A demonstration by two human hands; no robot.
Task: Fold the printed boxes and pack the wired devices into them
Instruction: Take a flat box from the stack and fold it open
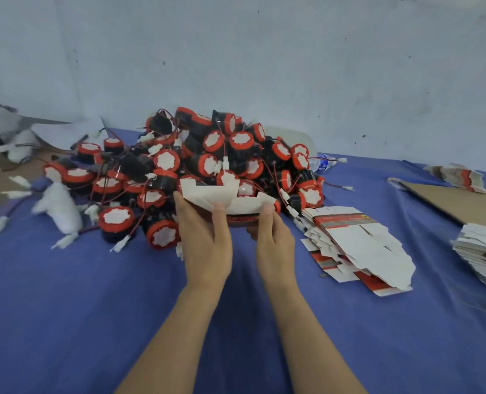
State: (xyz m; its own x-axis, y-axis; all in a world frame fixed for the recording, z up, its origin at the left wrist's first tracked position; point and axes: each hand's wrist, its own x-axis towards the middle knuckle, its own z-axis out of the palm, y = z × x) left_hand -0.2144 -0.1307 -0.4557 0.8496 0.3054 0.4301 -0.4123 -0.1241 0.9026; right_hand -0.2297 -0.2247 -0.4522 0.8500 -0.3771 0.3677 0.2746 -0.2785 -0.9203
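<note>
At the centre of the frame, a partly opened printed box (224, 199) is held just above the blue table (65, 308), in front of the pile of red-and-black wired devices (207, 157). The left hand (207, 245) and the right hand (275, 243) clamp its two ends with the thumbs on top. The fingers underneath are mostly hidden by the card. Its printed side faces down and is barely visible. At right lies a stack of flat boxes (358, 245). A second stack (483, 251) is cut off by the frame edge, below a cardboard sheet (457, 203).

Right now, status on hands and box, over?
Left hand and right hand both grip one box, partly opened. Device pile right behind it, no device in hand. Nothing blocking.
</note>
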